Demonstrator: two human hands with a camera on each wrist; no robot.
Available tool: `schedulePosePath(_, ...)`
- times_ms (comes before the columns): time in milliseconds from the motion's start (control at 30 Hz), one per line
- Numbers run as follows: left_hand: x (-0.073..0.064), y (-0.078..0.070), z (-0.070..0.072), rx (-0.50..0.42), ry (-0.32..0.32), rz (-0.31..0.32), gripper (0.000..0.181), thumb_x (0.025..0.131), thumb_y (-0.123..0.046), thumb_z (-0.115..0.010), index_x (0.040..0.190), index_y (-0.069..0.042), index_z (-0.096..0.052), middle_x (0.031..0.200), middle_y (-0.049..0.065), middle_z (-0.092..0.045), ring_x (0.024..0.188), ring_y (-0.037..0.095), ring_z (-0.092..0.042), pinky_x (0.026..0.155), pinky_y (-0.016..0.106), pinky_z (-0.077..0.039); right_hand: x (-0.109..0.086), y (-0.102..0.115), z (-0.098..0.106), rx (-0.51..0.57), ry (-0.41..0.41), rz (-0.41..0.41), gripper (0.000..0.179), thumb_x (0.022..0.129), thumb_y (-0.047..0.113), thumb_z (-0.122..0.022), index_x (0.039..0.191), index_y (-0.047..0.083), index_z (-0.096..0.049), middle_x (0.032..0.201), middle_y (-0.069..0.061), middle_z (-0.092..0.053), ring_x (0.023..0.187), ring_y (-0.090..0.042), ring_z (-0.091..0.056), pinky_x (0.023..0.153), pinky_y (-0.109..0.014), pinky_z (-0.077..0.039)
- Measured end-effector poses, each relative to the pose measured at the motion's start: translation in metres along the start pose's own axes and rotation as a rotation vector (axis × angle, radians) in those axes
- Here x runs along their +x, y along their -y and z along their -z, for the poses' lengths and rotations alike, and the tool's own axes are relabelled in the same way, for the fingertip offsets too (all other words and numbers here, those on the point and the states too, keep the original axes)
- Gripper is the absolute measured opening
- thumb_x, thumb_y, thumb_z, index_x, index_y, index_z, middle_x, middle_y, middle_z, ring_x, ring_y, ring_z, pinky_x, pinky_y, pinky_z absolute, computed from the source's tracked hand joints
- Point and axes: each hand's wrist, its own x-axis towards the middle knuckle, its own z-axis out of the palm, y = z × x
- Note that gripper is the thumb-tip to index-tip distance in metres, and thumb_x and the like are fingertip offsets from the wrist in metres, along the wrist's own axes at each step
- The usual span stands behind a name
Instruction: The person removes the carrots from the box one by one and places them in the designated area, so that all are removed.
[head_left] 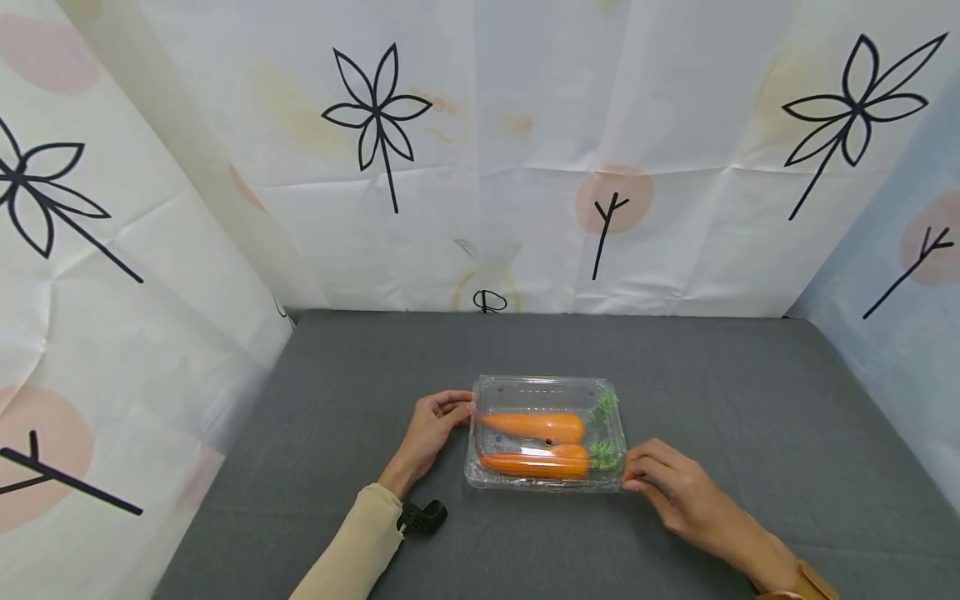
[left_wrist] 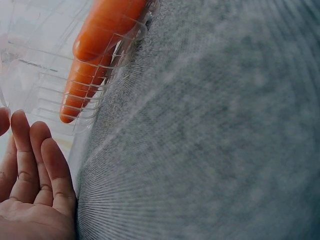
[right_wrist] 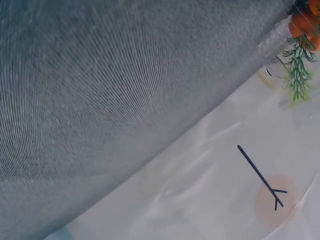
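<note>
Grey cloth surface (head_left: 375, 358): clear rectangular plastic box (head_left: 543, 393) of orange carrots (head_left: 534, 426), opposite edges pinched by left hand (head_left: 430, 427) and right hand (head_left: 671, 483).

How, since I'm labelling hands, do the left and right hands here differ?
The left hand is at the clear container's left side, the right hand at its near right corner. The left hand has a cream sleeve, the right hand a brown cuff. Both appear to touch the clear container.
</note>
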Motion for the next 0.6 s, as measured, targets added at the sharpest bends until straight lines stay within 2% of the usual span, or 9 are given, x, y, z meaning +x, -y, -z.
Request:
schedulePosePath(67,0.000,0.000,0.000,0.002,0.003,0.001,0.024,0.098,-0.005,-0.067,0.118,0.008,-0.068,0.105,0.012,-0.072,0.086,0.016,-0.069,0.081,0.029,-0.057,0.002,0.001,0.002,0.025,-0.029,0.019,0.005,0.097,0.017,-0.067,0.096,0.012,-0.067,0.098,-0.005,-0.062,0.086,-0.013,-0.059,0.075,-0.017,-0.049)
schedulePosePath(233,0.000,-0.001,0.000,0.009,0.009,0.002,0.025,0.098,-0.007,-0.067,0.118,0.007,-0.068,0.103,0.010,-0.072,0.086,0.014,-0.067,0.080,0.026,-0.057,0.016,0.005,0.015,0.082,-0.081,-0.005,0.007,0.098,0.017,-0.066,0.099,0.011,-0.070,0.096,-0.008,-0.063,0.082,-0.012,-0.061,0.073,-0.017,-0.051)
schedulePosePath(367,0.000,-0.001,0.001,0.015,0.011,0.001,0.026,0.098,-0.007,-0.066,0.119,0.008,-0.067,0.104,0.009,-0.072,0.088,0.012,-0.066,0.080,0.025,-0.055,0.034,0.003,0.029,0.093,-0.119,-0.024,0.009,0.097,0.016,-0.068,0.099,0.008,-0.072,0.094,-0.008,-0.065,0.081,-0.011,-0.061,0.073,-0.017,-0.050)
schedulePosePath(533,0.001,0.000,0.001,-0.010,0.024,0.017,0.027,0.098,-0.008,-0.067,0.119,0.010,-0.066,0.100,0.013,-0.073,0.085,0.014,-0.068,0.085,0.032,-0.057,0.061,-0.010,0.043,0.082,-0.171,-0.007,0.009,0.097,0.015,-0.069,0.099,0.007,-0.073,0.092,-0.010,-0.068,0.079,-0.010,-0.060,0.072,-0.016,-0.049)
schedulePosePath(600,0.002,0.000,0.001,-0.017,0.026,0.022,0.028,0.098,-0.009,-0.068,0.118,0.011,-0.066,0.098,0.015,-0.073,0.083,0.015,-0.069,0.086,0.034,-0.057,0.071,-0.015,0.047,0.090,-0.185,-0.015,0.006,0.096,0.008,-0.070,0.100,0.004,-0.073,0.093,-0.011,-0.068,0.080,-0.011,-0.060,0.072,-0.016,-0.050)
